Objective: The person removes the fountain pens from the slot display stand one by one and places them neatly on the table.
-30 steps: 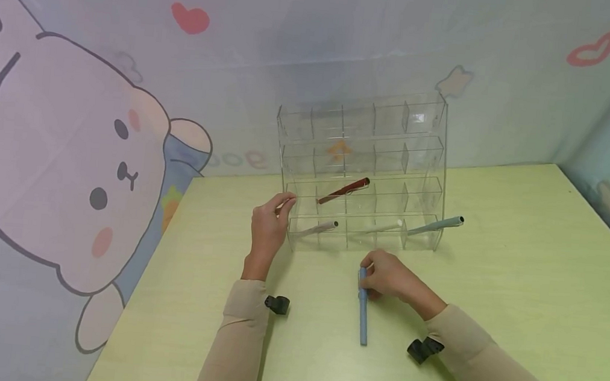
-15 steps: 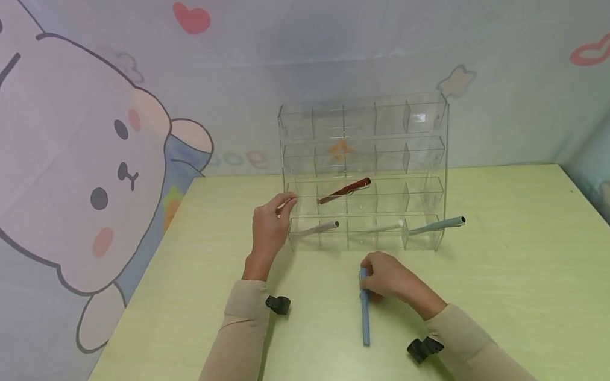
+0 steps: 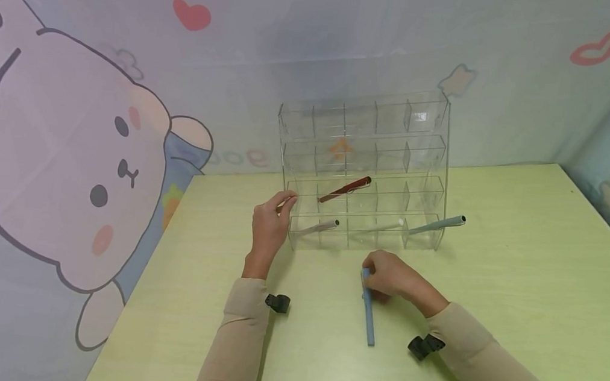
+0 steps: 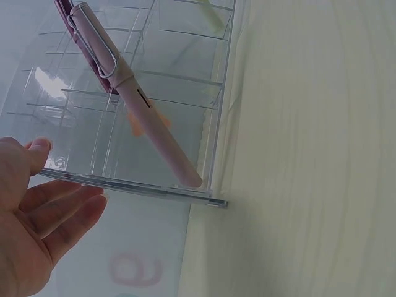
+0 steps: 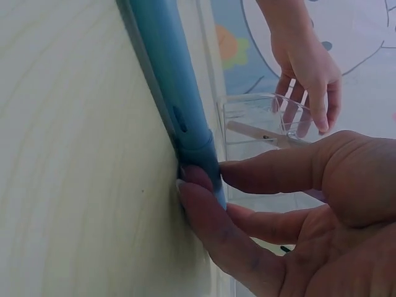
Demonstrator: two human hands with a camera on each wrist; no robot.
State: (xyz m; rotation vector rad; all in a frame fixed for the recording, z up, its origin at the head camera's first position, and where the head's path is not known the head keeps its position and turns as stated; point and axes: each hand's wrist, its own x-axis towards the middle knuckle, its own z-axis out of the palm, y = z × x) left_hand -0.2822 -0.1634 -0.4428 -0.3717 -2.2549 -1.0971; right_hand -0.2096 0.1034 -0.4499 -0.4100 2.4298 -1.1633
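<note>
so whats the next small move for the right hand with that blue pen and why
Probably close the fingers and lift the blue pen off the table. The right hand only pinches its upper end while the pen lies flat in front of the clear organizer, and the left hand touches the organizer's left edge, seemingly steadying it. The empty lower compartments look nearest.

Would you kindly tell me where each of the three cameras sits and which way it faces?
Head: worn on the head, looking forward and down at the clear acrylic compartment rack on the green table; both sleeved forearms show.
Left wrist: beside the left hand, facing the rack's side and a pink pen.
Right wrist: low over the table, facing the right hand pinching the blue pen.
Shared: the right wrist and head views both show the left hand at the rack.
</note>
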